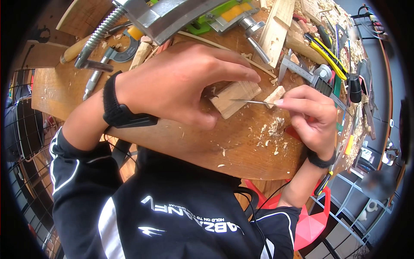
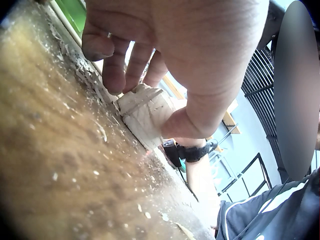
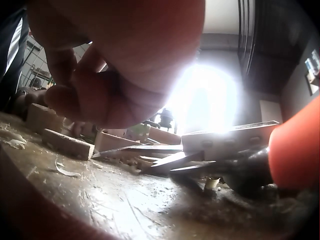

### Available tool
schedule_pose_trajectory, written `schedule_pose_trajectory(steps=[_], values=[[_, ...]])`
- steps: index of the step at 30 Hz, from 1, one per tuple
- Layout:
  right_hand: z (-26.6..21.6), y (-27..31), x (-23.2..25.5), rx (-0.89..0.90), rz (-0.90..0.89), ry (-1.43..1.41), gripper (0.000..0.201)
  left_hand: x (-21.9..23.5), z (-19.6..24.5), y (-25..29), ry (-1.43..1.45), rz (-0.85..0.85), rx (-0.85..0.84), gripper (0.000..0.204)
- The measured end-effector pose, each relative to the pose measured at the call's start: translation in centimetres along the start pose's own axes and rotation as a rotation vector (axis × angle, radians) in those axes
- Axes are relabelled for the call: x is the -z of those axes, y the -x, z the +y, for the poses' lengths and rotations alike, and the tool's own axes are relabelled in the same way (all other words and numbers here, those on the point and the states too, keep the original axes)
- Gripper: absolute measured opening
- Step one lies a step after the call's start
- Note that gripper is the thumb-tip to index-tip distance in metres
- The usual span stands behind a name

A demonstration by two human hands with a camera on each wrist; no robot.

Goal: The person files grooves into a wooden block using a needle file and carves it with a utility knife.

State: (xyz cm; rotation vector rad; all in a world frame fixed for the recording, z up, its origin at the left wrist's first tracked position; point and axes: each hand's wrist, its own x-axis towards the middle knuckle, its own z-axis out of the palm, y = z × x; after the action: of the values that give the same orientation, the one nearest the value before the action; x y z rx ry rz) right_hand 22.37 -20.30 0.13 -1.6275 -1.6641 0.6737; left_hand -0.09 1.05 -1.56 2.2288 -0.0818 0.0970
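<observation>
In the head view my left hand (image 1: 177, 80) grips a small wooden block (image 1: 236, 97) resting on the workbench, thumb on the near side and fingers on the far side. The left wrist view shows the pale block (image 2: 142, 112) between thumb and fingertips, with a groove along its upper face. My right hand (image 1: 314, 114) pinches a thin, straight metal tool (image 1: 254, 102) whose narrow end overlaps the block's top face. The exact kind of this tool cannot be told. A smaller wood piece (image 1: 274, 95) lies between the block and my right fingers.
Wood shavings (image 1: 277, 127) lie beside the right hand. Beyond are digital calipers (image 1: 302, 71), a yellow-black cutter (image 1: 327, 56) and wood strips (image 1: 276, 32). A micrometer (image 1: 123, 54) lies on the left behind a metal vise (image 1: 157, 17). The bench's front edge (image 1: 224, 172) curves near my body.
</observation>
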Motion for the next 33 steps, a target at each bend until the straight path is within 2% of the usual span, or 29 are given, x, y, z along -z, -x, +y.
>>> schedule_pose_trajectory(steps=[5,11,16,20,22,25,33], values=[[0.18,0.19,0.37,-0.003,0.016,0.028,0.039,-0.25,-0.39,0.15,-0.004,0.037,-0.046,0.076],[0.09,0.04,0.1,0.02,-0.001,0.013,0.037,0.01,0.06,0.09,0.009,-0.013,0.017,0.077],[-0.05,0.25,0.63,0.015,0.078,0.015,0.028,-0.42,-0.37,0.21,-0.004,0.045,-0.036,0.074],[0.17,0.34,0.49,-0.019,0.109,0.067,0.025,-0.25,-0.09,0.23,-0.038,0.054,0.0,0.071],[0.58,0.5,0.55,0.003,0.152,0.025,0.024,-0.31,-0.33,0.25,-0.135,0.123,-0.025,0.07],[0.22,0.54,0.58,-0.036,0.174,0.048,0.023,-0.44,-0.52,0.35,-0.127,0.179,-0.044,0.071],[0.39,0.54,0.47,-0.063,0.214,0.11,0.022,-0.42,-0.43,0.25,-0.171,0.193,-0.016,0.075]])
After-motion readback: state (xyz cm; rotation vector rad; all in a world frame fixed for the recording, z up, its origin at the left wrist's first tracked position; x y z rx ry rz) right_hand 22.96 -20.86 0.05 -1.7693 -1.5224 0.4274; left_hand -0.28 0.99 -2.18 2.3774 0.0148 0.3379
